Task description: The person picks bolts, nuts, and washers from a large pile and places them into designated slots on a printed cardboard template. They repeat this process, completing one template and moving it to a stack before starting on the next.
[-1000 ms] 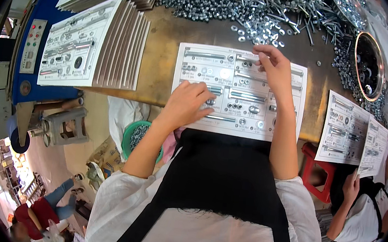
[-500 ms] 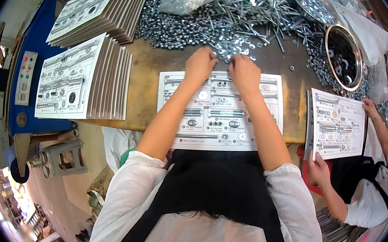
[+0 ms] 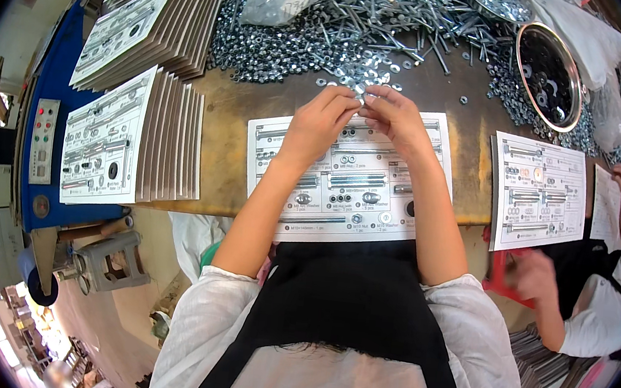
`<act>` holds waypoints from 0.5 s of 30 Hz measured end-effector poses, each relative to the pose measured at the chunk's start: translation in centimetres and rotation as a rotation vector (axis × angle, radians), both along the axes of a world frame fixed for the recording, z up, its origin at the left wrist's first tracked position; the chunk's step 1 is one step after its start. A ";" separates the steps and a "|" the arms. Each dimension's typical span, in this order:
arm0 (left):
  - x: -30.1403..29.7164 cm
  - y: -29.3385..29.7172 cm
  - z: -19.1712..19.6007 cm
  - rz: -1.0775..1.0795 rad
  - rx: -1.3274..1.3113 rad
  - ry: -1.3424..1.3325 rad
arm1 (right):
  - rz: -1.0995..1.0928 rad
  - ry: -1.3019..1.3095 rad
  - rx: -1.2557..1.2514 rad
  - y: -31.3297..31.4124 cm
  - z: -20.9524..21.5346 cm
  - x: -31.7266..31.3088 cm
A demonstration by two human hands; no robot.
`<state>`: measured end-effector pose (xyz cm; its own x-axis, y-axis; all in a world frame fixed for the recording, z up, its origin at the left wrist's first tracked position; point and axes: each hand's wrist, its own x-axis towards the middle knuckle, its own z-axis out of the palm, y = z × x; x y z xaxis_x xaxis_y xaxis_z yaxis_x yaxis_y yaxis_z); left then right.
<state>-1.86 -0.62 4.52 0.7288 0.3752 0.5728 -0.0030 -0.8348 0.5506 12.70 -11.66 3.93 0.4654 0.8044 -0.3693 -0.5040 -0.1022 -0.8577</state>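
Drawn together since the earlier frame, my left hand and right hand are almost closed; whether they grip the washer at their tips, beyond the printed card, I cannot tell. Likely light, stiff, slippery: pinch its rim.

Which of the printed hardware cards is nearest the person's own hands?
The hardware card directly before the black apron; the others are in card stacks at left or near the co-worker at right.
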 end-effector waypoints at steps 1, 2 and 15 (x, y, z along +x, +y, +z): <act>0.0 -0.1 0.0 0.003 0.012 -0.018 | 0.004 0.031 0.019 -0.3 0.4 -0.2; 0.1 -0.4 0.2 -0.004 -0.014 -0.024 | 0.016 -0.003 0.011 -0.7 0.6 -0.2; 2.9 -5.3 3.5 -0.069 -0.022 0.201 | -0.100 -0.078 -0.018 -7.2 1.2 0.9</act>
<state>1.01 -5.94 8.02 0.8520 0.3309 0.4057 0.0517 -0.8243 0.5638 13.56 -18.88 5.15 0.5711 0.7459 -0.3427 -0.4441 -0.0703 -0.8932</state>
